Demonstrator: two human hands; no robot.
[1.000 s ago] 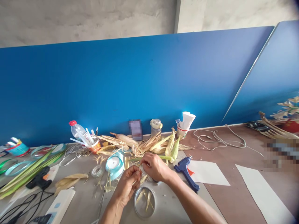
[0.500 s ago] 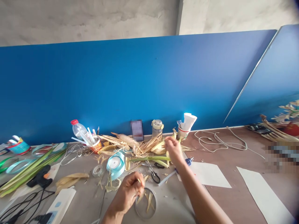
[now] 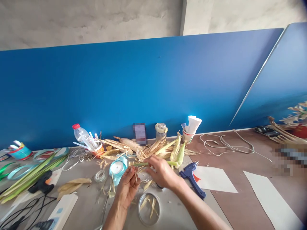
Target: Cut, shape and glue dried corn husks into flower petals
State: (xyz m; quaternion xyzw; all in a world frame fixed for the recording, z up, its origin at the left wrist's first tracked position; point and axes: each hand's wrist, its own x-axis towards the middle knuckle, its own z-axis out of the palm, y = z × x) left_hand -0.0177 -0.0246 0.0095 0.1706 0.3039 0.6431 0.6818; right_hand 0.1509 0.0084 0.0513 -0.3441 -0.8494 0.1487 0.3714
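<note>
A light, steady pinch best suits the thin pale strip (image 3: 136,176) the left hand (image 3: 127,184) grips, the right hand (image 3: 161,172), its hold impossible to tell, guiding from nearby.

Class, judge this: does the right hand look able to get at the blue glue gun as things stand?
Probably yes: the blue glue gun lies to the right of the right hand, with nothing visible on top, though whether that hand is empty is unclear.

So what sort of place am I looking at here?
Probably a craft workspace, though I can't say whose: a blue glue gun, a heap of dry husks and a roll of light blue ribbon lie on the tabletop.
</note>
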